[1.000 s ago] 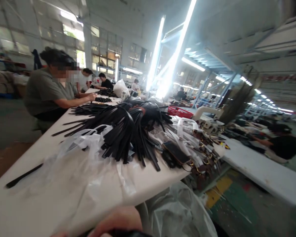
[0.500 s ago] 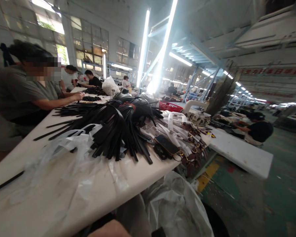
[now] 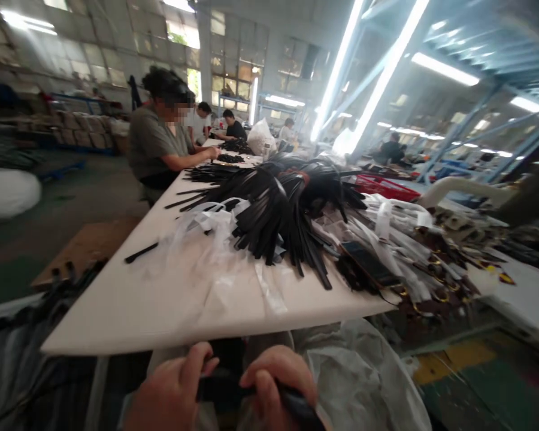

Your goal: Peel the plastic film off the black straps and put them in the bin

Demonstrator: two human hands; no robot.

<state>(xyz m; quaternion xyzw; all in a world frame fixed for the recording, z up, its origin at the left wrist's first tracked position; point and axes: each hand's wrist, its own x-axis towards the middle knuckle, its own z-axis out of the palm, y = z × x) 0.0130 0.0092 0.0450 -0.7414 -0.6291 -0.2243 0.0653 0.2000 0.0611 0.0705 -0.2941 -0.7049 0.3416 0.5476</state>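
My left hand (image 3: 170,392) and my right hand (image 3: 281,377) are side by side at the bottom of the head view, below the near edge of the table (image 3: 130,317). Both are closed on a black strap (image 3: 227,388) that runs between them. One end of it comes out under my right hand toward the bottom edge. A large heap of black straps (image 3: 269,218) lies on the table ahead of my hands, with a reddish-brown tie around part of it. A single black strap piece (image 3: 142,252) lies apart at the left.
Clear plastic wrapping (image 3: 211,230) spreads over the table's middle. At the right are a phone (image 3: 369,263), wrapped brown straps with gold rings (image 3: 440,287) and a red basket (image 3: 386,186). A plastic-lined bin (image 3: 363,371) stands below the edge. A co-worker (image 3: 161,134) works at the far left side.
The view has swung left, so the table and heap appear farther right. Both my hands now show with the black strap; before, only part of one hand was visible at the bottom.
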